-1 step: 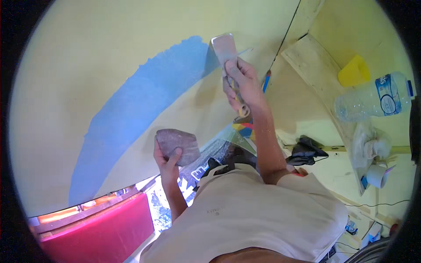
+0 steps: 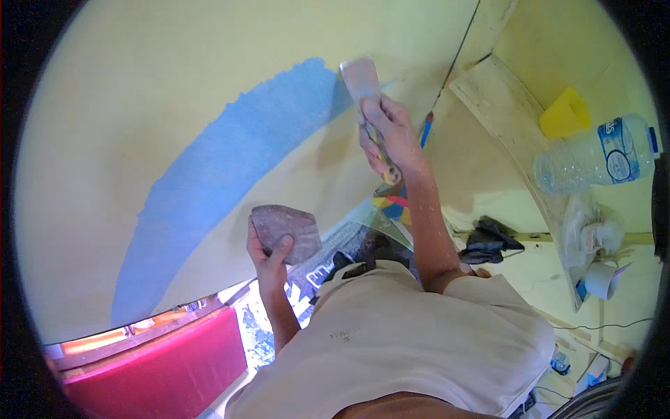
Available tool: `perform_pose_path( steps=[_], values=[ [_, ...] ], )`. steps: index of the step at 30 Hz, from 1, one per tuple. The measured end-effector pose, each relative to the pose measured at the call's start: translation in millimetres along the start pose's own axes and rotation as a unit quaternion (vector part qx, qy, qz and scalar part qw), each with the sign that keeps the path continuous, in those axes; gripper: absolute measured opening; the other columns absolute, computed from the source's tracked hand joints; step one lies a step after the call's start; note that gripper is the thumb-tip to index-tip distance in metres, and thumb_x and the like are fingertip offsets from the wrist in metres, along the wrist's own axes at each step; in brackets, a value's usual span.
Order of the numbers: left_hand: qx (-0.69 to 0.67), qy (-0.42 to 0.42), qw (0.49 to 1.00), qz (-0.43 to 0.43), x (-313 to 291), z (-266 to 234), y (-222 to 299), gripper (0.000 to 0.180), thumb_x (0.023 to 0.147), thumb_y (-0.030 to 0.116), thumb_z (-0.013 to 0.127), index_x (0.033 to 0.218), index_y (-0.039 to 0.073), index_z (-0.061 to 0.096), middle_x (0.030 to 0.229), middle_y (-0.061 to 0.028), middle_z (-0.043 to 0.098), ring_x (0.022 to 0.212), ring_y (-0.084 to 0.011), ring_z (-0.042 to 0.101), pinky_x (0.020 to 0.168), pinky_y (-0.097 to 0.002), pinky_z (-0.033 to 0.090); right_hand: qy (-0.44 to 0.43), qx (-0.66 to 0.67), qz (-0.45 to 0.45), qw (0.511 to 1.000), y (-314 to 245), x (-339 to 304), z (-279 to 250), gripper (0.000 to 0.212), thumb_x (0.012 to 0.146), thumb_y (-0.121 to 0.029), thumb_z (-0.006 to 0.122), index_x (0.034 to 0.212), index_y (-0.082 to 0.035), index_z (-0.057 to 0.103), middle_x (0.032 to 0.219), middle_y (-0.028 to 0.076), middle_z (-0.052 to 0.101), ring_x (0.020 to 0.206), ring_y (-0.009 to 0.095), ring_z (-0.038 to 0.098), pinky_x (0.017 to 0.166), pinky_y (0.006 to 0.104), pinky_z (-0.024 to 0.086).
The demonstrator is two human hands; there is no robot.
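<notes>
My right hand (image 2: 394,136) is closed round the handle of a putty knife (image 2: 361,78). Its wide blade points up, by the upper right end of a blue painted arc (image 2: 223,164) on the pale yellow wall (image 2: 167,77). Whether the blade touches the wall I cannot tell. Lower and to the left, my left hand (image 2: 267,253) grips a flat grey slab (image 2: 286,230) with uneven corners, thumb on its face. The slab's material is not clear. It is held apart from the knife, right of the arc's lower part.
On a wooden shelf (image 2: 492,98) at right are a yellow cup (image 2: 564,114), a clear plastic bottle (image 2: 593,157) and a white cup (image 2: 600,279). A black bag (image 2: 490,241) lies beyond my right forearm. A red panel (image 2: 160,363) stands at lower left.
The picture has shifted a little, and the putty knife in my right hand sits slightly lower and further right. Both hands keep their grips.
</notes>
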State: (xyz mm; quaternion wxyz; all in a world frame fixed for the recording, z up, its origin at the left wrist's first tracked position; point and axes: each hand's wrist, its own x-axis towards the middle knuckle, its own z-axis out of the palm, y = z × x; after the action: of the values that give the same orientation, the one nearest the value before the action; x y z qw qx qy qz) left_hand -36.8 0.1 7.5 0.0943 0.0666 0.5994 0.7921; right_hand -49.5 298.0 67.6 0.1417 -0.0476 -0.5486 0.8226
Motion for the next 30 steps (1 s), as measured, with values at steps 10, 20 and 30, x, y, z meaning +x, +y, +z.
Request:
perform_pose_path(
  steps=[10, 20, 30],
  values=[
    [0.001, -0.01, 1.0, 0.014, 7, 4, 0, 0.069, 0.074, 0.007, 0.077, 0.135, 0.001, 0.046, 0.116, -0.007, 0.06, 0.109, -0.0178, 0.058, 0.097, -0.0332, 0.045, 0.005, -0.01, 0.015, 1.0, 19, -5, -16, 0.032, 0.103, -0.03, 0.047, 0.089, -0.002, 0.049, 0.052, 0.006, 0.045, 0.031, 0.013, 0.038, 0.029, 0.0285, 0.032],
    [0.017, 0.013, 1.0, -0.022, -1, 12, -10, 0.082, 0.072, 0.005, 0.079, 0.143, 0.0, 0.039, 0.125, -0.0104, 0.058, 0.113, -0.0205, 0.057, 0.1, -0.0363, 0.045, 0.01, -0.018, 0.024, 0.999, 20, -2, -18, 0.03, 0.103, -0.029, 0.047, 0.088, -0.003, 0.049, 0.051, 0.007, 0.047, 0.029, 0.015, 0.041, 0.03, 0.0291, 0.033],
    [-0.011, -0.027, 1.0, -0.004, 1, 16, -8, 0.072, 0.072, 0.004, 0.078, 0.137, 0.001, 0.045, 0.12, -0.0082, 0.06, 0.111, -0.019, 0.058, 0.1, -0.0346, 0.044, 0.017, 0.004, 0.016, 1.0, 22, -6, -13, 0.03, 0.103, -0.029, 0.047, 0.086, -0.003, 0.049, 0.052, 0.004, 0.045, 0.032, 0.014, 0.042, 0.03, 0.0287, 0.033]
  ],
)
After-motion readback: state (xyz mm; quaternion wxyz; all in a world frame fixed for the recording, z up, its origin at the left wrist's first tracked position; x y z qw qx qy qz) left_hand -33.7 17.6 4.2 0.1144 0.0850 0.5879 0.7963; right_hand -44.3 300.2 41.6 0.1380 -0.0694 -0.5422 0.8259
